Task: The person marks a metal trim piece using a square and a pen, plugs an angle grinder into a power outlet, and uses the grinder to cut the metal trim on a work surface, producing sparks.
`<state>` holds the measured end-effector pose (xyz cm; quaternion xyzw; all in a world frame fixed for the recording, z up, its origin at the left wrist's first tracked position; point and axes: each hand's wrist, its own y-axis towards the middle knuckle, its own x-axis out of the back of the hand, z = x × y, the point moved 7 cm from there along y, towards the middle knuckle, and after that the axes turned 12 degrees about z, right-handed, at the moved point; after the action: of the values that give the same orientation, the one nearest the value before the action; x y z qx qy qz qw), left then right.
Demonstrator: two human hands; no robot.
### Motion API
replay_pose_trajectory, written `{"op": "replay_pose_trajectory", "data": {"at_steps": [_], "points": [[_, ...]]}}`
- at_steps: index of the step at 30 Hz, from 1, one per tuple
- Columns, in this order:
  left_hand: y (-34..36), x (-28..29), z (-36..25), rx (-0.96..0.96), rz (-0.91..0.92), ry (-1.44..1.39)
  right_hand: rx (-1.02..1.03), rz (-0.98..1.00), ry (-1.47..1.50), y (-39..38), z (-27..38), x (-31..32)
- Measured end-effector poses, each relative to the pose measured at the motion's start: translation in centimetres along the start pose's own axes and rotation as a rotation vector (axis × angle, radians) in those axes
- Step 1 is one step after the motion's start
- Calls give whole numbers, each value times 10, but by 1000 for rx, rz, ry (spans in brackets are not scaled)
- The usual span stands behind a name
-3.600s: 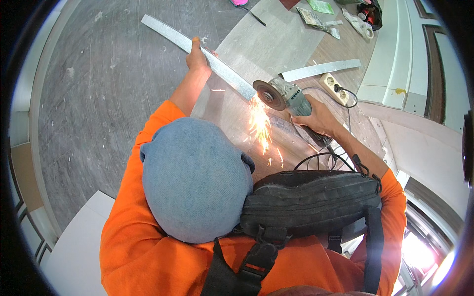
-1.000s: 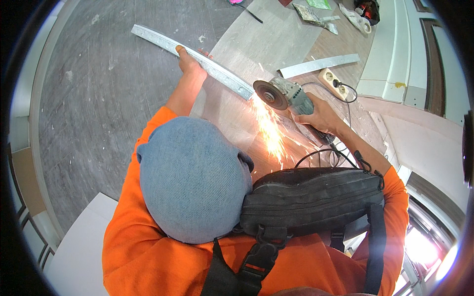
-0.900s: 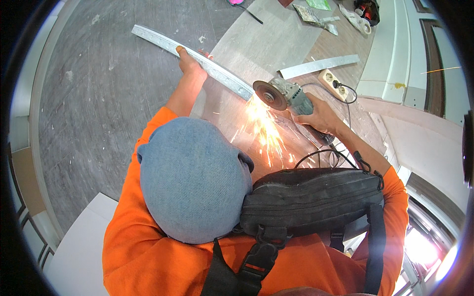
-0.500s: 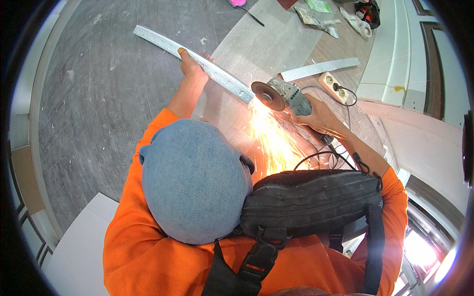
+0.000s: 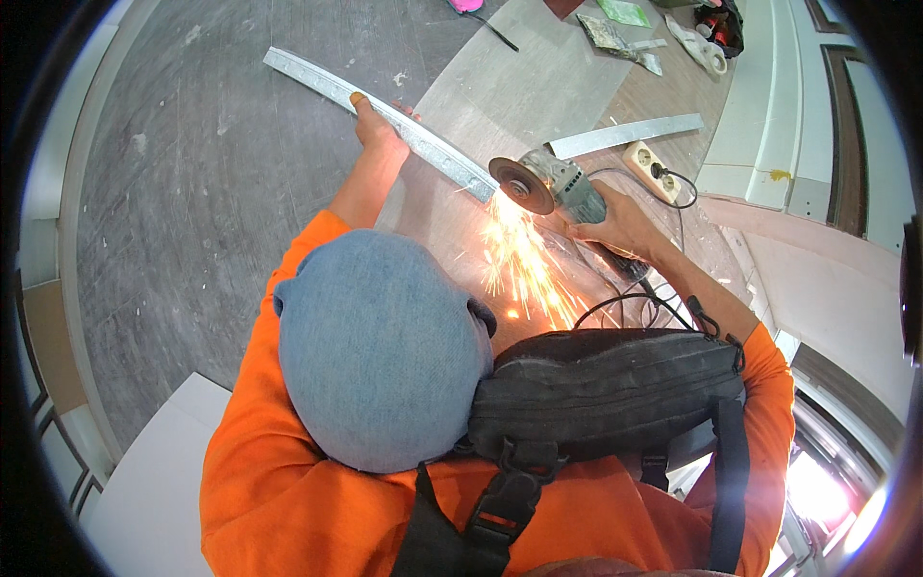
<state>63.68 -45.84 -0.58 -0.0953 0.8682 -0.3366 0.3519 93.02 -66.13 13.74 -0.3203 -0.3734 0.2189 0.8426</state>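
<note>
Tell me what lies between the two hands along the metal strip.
In the head view, between the left hand and the right hand lie a bare stretch of metal strip, then the angle grinder with its disc at the strip's end, throwing sparks.

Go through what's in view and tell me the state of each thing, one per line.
Angle grinder: running, disc at the strip's end, throwing sparks.
Metal strip: held off the floor, gripped mid-length by left hand.
Right hand: closed on grinder body.
Power strip: on the floor, cord plugged in.

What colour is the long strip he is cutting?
Silvery grey metal; the strip, gripped by the left hand, shows best in the head view.
</note>
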Motion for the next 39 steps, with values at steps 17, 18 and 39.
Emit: {"op": "replay_pose_trajectory", "data": {"at_steps": [17,18,39], "points": [[9,7,-1,6,14,-57,-28,19,31,-11,5,1],[10,8,-2,-7,14,-18,-11,3,43,-13,4,0],[-15,6,-7,-58,-55,-57,-36,-31,104,-22,-1,4]]}}
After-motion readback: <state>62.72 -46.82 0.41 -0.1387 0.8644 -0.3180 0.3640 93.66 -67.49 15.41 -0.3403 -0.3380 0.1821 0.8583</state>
